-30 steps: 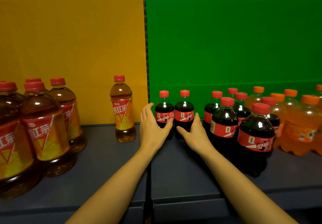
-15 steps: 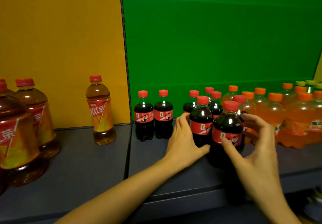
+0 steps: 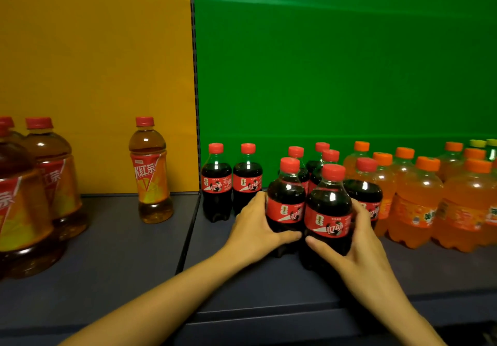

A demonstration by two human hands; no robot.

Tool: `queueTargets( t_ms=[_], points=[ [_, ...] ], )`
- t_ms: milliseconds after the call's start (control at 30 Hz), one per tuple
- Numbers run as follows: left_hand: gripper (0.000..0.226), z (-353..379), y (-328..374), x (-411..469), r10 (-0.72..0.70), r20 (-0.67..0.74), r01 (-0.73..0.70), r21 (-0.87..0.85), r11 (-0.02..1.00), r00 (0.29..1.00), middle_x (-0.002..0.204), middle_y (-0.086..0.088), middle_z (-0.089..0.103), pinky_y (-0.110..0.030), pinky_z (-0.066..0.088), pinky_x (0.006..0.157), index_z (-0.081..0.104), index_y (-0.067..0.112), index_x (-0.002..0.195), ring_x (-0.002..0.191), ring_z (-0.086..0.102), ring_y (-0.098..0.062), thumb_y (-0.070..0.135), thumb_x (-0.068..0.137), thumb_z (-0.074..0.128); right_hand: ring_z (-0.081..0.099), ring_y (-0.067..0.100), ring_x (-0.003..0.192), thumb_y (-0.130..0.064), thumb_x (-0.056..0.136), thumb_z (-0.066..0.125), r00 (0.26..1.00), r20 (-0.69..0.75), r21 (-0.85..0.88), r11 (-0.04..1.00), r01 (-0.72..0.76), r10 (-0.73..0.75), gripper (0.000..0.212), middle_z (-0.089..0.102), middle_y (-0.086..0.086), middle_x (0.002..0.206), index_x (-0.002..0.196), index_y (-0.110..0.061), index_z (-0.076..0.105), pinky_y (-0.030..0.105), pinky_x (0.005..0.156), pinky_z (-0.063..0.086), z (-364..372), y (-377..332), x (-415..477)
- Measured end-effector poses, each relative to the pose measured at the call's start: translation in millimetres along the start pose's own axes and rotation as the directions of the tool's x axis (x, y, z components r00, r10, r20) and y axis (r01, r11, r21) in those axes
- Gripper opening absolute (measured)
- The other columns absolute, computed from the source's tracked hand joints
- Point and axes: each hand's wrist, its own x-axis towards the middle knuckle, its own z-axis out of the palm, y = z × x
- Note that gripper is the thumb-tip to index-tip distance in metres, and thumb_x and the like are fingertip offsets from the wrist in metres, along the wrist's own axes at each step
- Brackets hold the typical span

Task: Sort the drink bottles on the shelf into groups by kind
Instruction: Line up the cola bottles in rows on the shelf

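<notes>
Gripping two bottles at the shelf front: my left hand (image 3: 258,227) wraps the left front cola bottle (image 3: 286,205), thumb across its lower body. My right hand (image 3: 360,248) wraps the right front cola bottle (image 3: 329,211) likewise. Both bottles stand upright and touch each other on the dark shelf board (image 3: 129,251).

Assessment of the step: these two appear bound for the back pair of cola bottles (image 3: 216,184), which stands apart to the left. I should move them together, pressed side to side and held at the widest part of the body, not the neck. They should go down just beside that pair without nudging it. The bases may catch on the board if dragged, so a small lift is safer.

Materials:
- **Cola bottles:** clear glossy plastic, squat and round-shouldered, with dark liquid, smooth red wrap labels and red screw caps.
- **Remaining cola bottles (image 3: 365,192):** these crowd just behind my right hand, against the orange soda bottles (image 3: 415,203), which share the squat form and have orange caps.
- **Lone iced tea bottle (image 3: 152,173):** it stands further left, taller and amber.
- **More tea bottles (image 3: 51,176):** these are grouped at the left edge.
- **Backing:** the green panel (image 3: 336,63) and the yellow panel (image 3: 94,63) are both matte and flat.
</notes>
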Motion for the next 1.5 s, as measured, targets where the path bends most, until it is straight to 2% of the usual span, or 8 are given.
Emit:
queueTargets(
  t_ms=[433,567,733,967,1067,1167,1300,1500],
  points=[
    [0.076,-83,-33,-21,-0.133,-0.031,0.131,-0.067,0.989,0.991,0.111,0.02,0.056,-0.016,0.049,0.088,0.041,0.027,0.122,0.101,0.056,0.007,0.018,0.06,0.085,0.042,0.012,0.123,-0.036,0.071,0.075,0.982,0.179,0.03,0.998,0.055,-0.059,0.081,0.042,-0.002,0.132,0.135,-0.015,0.03,0.021,0.095,0.033,77,-21,52],
    [0.07,-89,-43,-20,-0.156,-0.024,0.152,-0.104,0.983,0.988,0.119,0.012,0.058,-0.023,0.049,0.093,0.043,0.029,0.116,0.109,0.058,-0.002,0.019,0.06,0.084,0.043,0.017,0.121,-0.042,0.073,0.072,0.979,0.198,-0.041,0.997,0.059,-0.049,0.082,0.034,0.001,0.131,0.136,-0.017,0.025,0.027,0.092,0.038,94,-19,55],
    [0.073,-90,-46,-22,-0.109,-0.027,0.108,-0.03,0.994,0.994,0.122,0.015,0.053,-0.005,0.045,0.081,0.04,0.033,0.124,0.108,0.054,0.003,0.025,0.064,0.081,0.044,0.017,0.118,-0.046,0.077,0.066,0.981,0.185,-0.071,0.994,0.08,-0.066,0.08,0.03,-0.001,0.125,0.135,-0.015,0.021,0.03,0.091,0.043,102,-15,53],
    [0.079,-86,-38,-23,-0.126,-0.092,0.132,0.062,0.989,0.988,0.106,0.026,0.046,-0.008,0.047,0.082,0.031,0.021,0.129,0.093,0.051,0.011,0.018,0.067,0.08,0.029,0.016,0.135,-0.043,0.078,0.067,0.971,0.232,-0.001,0.998,0.063,-0.061,0.093,0.023,0.001,0.143,0.143,-0.014,0.007,0.031,0.107,0.034,100,-16,55],
    [0.095,-88,-29,-25,-0.047,-0.21,0.091,0.204,0.975,0.977,0.126,0.014,0.043,-0.025,0.039,0.103,0.024,0.016,0.137,0.115,0.045,0.0,0.033,0.062,0.082,0.018,0.016,0.141,-0.045,0.076,0.068,0.958,0.277,-0.019,0.997,0.076,-0.068,0.103,0.011,0.0,0.153,0.146,-0.015,-0.001,0.032,0.114,0.024,79,-23,55],
    [0.081,-95,-2,-20,0.3,-0.346,-0.137,0.424,0.895,0.889,0.131,-0.005,0.043,-0.02,0.032,0.104,0.035,0.009,0.132,0.123,0.038,-0.01,0.049,0.071,0.071,0.029,0.014,0.136,-0.04,0.079,0.067,0.946,0.266,-0.104,0.97,0.22,-0.186,0.088,0.027,0.002,0.146,0.145,-0.012,0.016,0.022,0.109,0.022,39,-37,61],
    [0.041,-95,52,7,0.615,-0.213,-0.406,0.583,0.703,0.76,0.114,-0.01,0.056,-0.019,0.039,0.095,0.054,0.004,0.11,0.109,0.048,-0.014,0.032,0.08,0.059,0.052,0.016,0.115,-0.034,0.079,0.067,0.919,0.22,-0.246,0.893,0.376,-0.326,0.054,0.054,0.003,0.124,0.126,-0.013,0.049,0.027,0.102,0.037,-24,-60,94],
    [0.06,-61,88,72,0.364,0.175,-0.387,0.638,0.665,0.915,0.125,0.0,0.053,-0.037,0.045,0.092,0.045,0.016,0.122,0.111,0.051,-0.016,0.047,0.075,0.068,0.06,0.02,0.104,-0.033,0.081,0.065,0.945,0.296,-0.406,0.878,0.254,-0.136,0.04,0.063,0.005,0.115,0.115,-0.013,0.057,0.03,0.095,0.044,-73,-57,171]
  ],
)
